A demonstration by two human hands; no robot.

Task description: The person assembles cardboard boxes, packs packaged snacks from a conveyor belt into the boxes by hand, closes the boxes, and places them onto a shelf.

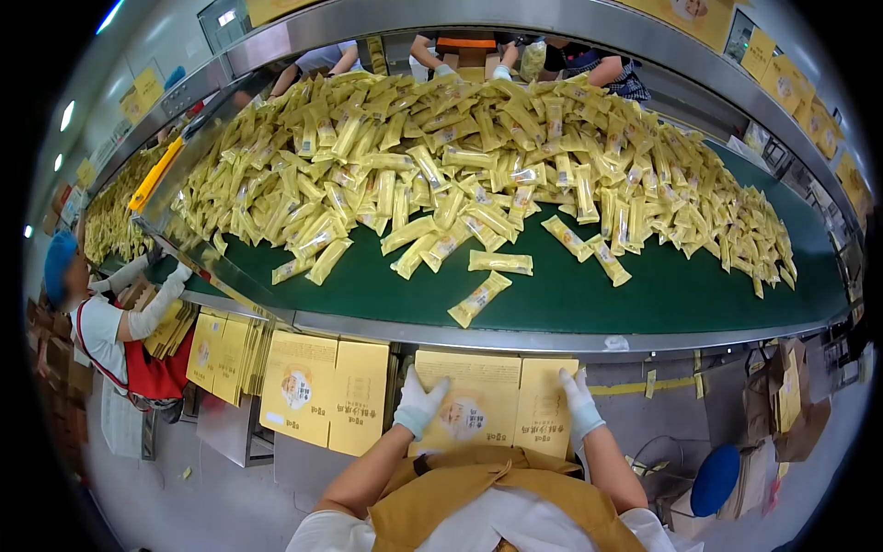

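Note:
A yellow printed carton (494, 379) lies across in front of my body, just below the table's front edge, with a round picture on its wider panel. My left hand (418, 405), in a white glove, grips its left edge, the thumb lying over the top face. At the opposite edge, my right hand (581, 405), also gloved in white, takes hold of the side panel. The undersides of both hands are hidden. Beyond the carton, several yellow wrapped snack packets (479, 299) lie loose near the front of the green tabletop (386, 299).
A large heap of packets (441, 175) covers the back of the table. More flat cartons (317, 391) stand to my left. A co-worker in a red apron (166, 368) is farther left; others reach in behind the heap. A blue round stool (716, 480) stands at right.

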